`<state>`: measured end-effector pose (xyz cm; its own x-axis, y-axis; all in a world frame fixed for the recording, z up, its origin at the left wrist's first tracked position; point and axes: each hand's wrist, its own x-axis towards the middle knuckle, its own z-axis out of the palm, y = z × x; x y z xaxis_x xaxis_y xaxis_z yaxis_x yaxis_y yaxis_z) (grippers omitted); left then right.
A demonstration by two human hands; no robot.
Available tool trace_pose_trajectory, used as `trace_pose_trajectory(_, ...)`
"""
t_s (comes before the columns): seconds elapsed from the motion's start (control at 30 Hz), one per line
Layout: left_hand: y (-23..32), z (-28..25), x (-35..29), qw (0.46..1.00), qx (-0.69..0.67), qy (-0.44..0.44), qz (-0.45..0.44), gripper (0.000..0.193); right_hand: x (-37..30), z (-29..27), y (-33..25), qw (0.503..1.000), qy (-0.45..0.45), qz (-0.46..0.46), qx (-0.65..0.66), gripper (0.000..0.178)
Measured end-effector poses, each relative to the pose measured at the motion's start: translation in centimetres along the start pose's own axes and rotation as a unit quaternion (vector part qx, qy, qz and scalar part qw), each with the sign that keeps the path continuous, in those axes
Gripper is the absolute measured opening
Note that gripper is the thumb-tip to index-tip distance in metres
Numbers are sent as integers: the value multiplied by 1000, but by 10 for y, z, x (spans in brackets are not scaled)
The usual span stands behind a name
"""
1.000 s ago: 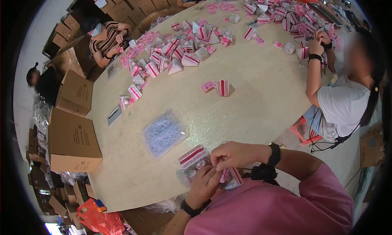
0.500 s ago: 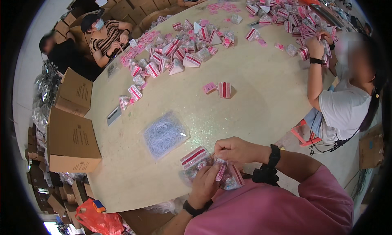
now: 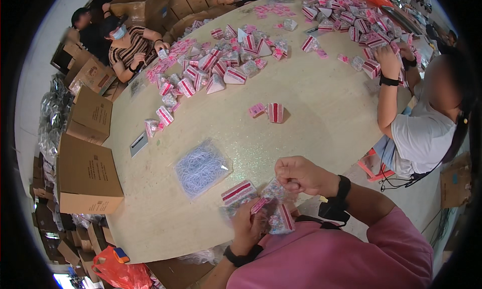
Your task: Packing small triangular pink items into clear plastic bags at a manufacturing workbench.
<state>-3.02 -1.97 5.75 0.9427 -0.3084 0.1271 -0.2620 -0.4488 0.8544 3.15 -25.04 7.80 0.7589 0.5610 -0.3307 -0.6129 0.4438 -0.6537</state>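
At the table's near edge lies a small cluster of cake-slice-shaped pieces (image 3: 237, 193) with white speckled sides and dark red bands, wrapped in clear film. My left hand (image 3: 245, 223) is closed at this cluster, gripping a pink tag (image 3: 259, 205) that pokes up by its thumb. A second wrapped slice (image 3: 284, 218) leans just right of those fingers. My right hand (image 3: 300, 174) is raised above and to the right, its fingers pinched together. Whatever it pinches, if anything, is too small to make out. Beyond my hands lies a clear bag of thin white loops (image 3: 202, 167).
A lone cake slice (image 3: 275, 112) with a pink tag sits mid-table. Farther back spreads a large pile of slices (image 3: 216, 68). Cardboard boxes (image 3: 90, 176) stand at the left edge. A co-worker in a white top (image 3: 424, 131) works at the right; others sit across the table.
My right hand has risen and moved right, away from my left hand, which stays at the wrapped slices. Across the table, a person at the far left has shifted upright.
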Motion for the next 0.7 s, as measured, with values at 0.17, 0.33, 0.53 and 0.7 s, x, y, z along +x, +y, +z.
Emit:
trace_pose_trajectory(0.17,-9,2,-1,999,-15,2,-43,25,-2,-4,-1,1000,6,-5,27,19)
trace_pose_trajectory(0.33,-11,1,0,998,-17,4,-64,25,-5,-5,-1,999,24,-3,38,19)
trace_pose_trajectory(0.53,-15,3,3,996,-10,3,-84,26,-6,-11,-2,999,31,-5,38,16)
trace_pose_trajectory(0.7,-18,4,5,996,-16,7,-89,26,-7,-17,-1,998,36,-11,52,12)
